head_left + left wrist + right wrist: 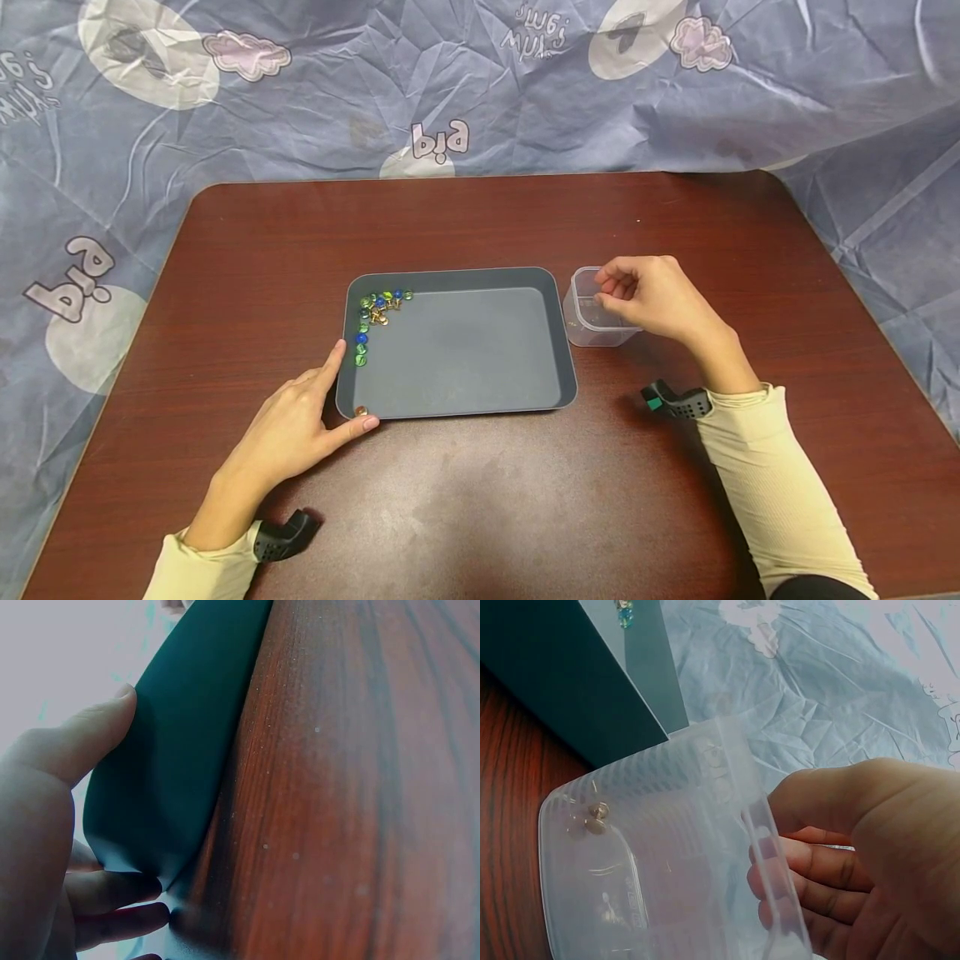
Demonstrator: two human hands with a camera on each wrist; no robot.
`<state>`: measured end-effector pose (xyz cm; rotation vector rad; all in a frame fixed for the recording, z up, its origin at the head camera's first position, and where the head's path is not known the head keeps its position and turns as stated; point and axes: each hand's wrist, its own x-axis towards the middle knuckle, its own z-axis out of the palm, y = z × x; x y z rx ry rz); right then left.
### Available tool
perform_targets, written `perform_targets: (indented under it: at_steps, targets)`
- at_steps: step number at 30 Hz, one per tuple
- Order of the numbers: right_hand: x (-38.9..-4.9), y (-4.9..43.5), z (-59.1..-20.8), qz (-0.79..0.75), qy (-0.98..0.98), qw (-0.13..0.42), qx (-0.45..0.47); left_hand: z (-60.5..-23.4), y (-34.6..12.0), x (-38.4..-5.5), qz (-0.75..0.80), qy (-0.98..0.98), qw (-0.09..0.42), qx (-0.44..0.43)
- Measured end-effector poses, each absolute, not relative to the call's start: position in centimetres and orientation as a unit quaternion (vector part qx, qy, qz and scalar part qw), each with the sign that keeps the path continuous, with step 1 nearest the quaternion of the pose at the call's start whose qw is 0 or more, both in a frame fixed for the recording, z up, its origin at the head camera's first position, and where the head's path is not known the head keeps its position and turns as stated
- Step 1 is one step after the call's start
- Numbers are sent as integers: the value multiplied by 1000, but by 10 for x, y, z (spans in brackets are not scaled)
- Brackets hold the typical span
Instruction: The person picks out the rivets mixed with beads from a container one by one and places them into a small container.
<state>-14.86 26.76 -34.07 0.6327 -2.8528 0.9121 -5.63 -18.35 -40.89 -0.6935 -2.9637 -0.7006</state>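
A shallow grey tray point(457, 350) lies on the table. Green and blue glass marbles point(362, 339) line its left side and far-left corner, among small gold-coloured tack-like pieces point(377, 316). One more gold piece point(362, 411) is at the near-left corner. My left hand point(288, 425) rests against that corner, thumb along the front wall and straight index finger along the left side. Over the mouth of a clear plastic container point(592, 336) is my right hand point(652, 292), fingers loosely bent. In the right wrist view, nothing shows between its fingertips, and gold pieces point(596, 817) lie inside the container.
The container stands close beside the tray's right wall. Both sit on a dark red wooden table point(480, 225). A wrinkled blue-grey printed cloth point(315, 125) hangs behind the table. Each wrist wears a black camera mount point(285, 536).
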Motion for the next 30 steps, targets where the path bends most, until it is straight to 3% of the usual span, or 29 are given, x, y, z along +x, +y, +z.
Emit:
perform_targets:
  at_steps: [30]
  targets:
    - [-158,245,-323,287,-928,54,230,-410,-186,-57,-229,-947,10,-226]
